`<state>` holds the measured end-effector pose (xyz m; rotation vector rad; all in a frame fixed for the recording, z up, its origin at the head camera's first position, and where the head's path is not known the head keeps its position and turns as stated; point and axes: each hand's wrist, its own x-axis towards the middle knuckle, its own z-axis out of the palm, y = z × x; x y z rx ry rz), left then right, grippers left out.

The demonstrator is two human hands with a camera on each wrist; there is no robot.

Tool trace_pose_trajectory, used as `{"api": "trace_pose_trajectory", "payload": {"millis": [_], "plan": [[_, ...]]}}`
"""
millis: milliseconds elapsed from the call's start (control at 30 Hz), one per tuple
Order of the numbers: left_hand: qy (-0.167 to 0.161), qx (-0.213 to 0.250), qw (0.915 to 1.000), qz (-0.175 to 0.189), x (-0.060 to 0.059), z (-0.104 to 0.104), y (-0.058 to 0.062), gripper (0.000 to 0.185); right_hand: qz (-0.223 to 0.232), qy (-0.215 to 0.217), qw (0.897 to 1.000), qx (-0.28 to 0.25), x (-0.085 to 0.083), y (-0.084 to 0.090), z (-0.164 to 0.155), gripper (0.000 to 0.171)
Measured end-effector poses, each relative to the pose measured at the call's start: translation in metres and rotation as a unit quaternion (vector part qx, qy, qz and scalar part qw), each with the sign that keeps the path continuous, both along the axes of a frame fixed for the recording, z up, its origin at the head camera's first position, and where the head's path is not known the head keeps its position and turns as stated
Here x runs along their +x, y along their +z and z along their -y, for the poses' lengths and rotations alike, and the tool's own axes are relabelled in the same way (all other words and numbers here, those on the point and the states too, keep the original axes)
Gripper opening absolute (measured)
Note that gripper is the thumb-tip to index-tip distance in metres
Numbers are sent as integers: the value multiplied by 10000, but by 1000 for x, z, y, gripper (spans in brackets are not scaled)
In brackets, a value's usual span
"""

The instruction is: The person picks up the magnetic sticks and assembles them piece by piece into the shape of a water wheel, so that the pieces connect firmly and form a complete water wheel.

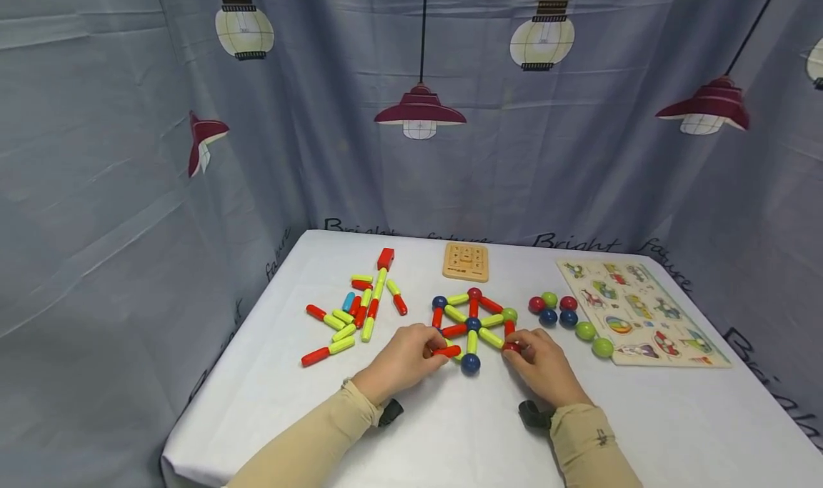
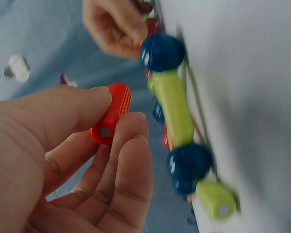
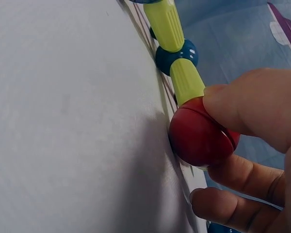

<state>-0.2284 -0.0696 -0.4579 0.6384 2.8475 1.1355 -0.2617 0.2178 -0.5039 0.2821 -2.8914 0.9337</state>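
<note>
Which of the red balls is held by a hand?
The red ball at the near right corner of the stick figure: the right hand pinches it against a yellow-green stick. The other red balls lie untouched farther back.

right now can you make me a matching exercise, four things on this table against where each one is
Things:
1 red stick
2 red ball
3 wooden tile board
4 animal puzzle

Places:
A far edge of the table, behind the wheel shape
B pinched in the left hand
C right side of the table
D under the right hand fingers

Pairs: 1-B, 2-D, 3-A, 4-C
</note>
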Motion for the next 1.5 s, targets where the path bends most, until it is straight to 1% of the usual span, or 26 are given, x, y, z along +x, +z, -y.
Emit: {"api": "trace_pose_trajectory", "payload": {"millis": [100,233,333,467,600,700,833,933,1100,1200,1233,1333,1433,1500], "plan": [[-206,70,9998,-33,-4,-14,-4,14,12,130,9999,-76,0,0,4,28],[-325,-98,9993,-177,-10,-28,-8,15,89,280,9995,-114,1,0,8,27],[-398,-455,9968,-517,-12,-34,-11,14,171,431,9988,-164,0,1,10,25],[-439,-982,9888,-1037,-13,-41,-13,13,264,713,9968,-251,0,3,11,23],[-422,-1245,9828,-1294,-14,-47,-15,15,247,909,9948,-377,0,5,9,23],[-399,-1326,9815,-1320,-16,-48,-18,14,242,963,9940,-451,0,4,7,23],[-374,-1343,9829,-1207,-17,-47,-20,14,262,973,9938,-473,1,2,6,23],[-417,-1362,9829,-1165,-16,-47,-21,14,253,978,9936,-500,1,2,5,22],[-486,-1599,9765,-1359,-16,-49,-22,15,191,1002,9935,-515,1,1,2,22],[-493,-1739,9723,-1480,-16,-49,-23,14,113,1095,9924,-557,2,0,1,23],[-512,-1729,9722,-1492,-16,-49,-23,14,85,1140,9918,-568,2,0,0,23],[-580,-1633,9747,-1411,-15,-44,-23,21,40,1249,9904,-587,2,-1,-1,23],[-645,-1455,9791,-1264,-14,-37,-23,33,61,1306,9897,-586,2,-1,-1,23],[-668,-1439,9798,-1215,-13,-32,-22,41,113,1334,9892,-601,3,0,0,23]]}}
